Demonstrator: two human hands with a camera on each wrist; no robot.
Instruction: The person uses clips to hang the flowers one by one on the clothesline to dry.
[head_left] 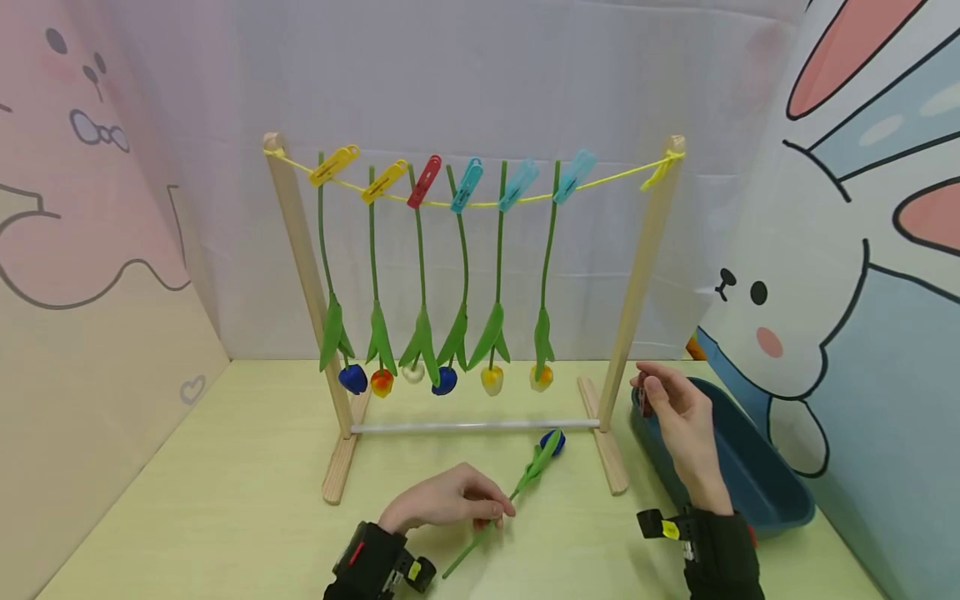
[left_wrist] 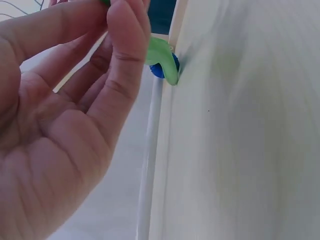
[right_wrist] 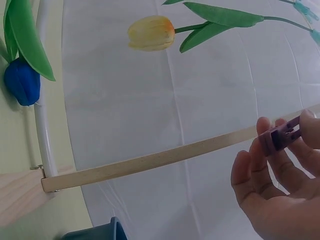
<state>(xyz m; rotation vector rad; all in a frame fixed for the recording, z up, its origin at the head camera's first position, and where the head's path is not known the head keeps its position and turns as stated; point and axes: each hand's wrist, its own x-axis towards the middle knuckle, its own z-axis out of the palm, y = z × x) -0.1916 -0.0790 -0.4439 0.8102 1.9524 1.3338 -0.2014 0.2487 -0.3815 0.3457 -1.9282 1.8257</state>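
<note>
My left hand (head_left: 448,500) pinches the green stem of a blue artificial tulip (head_left: 536,467) low over the table. Its flower points away to the right, close to the white bar, and the stem's lower end comes out below my fingers. In the left wrist view, the blue bloom (left_wrist: 161,70) shows past my fingertips. Over the far left rim of a dark teal bin (head_left: 750,467), my right hand (head_left: 684,417) holds a small dark red clothespin (right_wrist: 277,139) between thumb and fingers.
A wooden frame (head_left: 641,267) carries a sagging yellow string (head_left: 626,173). Several tulips hang from it upside down, held by yellow, red and blue clothespins (head_left: 576,177). A white bar (head_left: 472,427) joins the frame's feet. Rabbit-printed panels (head_left: 885,333) stand at the sides.
</note>
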